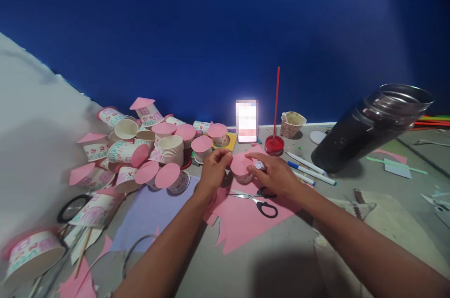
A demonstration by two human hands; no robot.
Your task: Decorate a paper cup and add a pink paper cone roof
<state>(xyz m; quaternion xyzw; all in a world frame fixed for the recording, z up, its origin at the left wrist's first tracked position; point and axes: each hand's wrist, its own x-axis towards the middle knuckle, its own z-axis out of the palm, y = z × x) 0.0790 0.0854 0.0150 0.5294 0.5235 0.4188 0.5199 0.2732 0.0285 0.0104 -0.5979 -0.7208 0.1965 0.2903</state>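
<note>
A small paper cup (242, 177) with a pink paper disc (241, 165) on top stands between my hands. My left hand (215, 170) has its thumb and fingers pinched together at the disc's left edge; whether the rim is between them is too small to tell. My right hand (276, 171) is closed round a white capped marker (260, 165), with fingertips on the right side of the disc. Black-handled scissors (258, 198) lie partly open just below, on pink paper (242, 227).
Decorated cups, many with pink discs or cones, crowd the left around a stack of plain cups (171, 150). Behind are a lit phone (247, 122) and a red pot (274, 145) with a stick. Markers (311, 172) and a dark flask (362, 129) are right.
</note>
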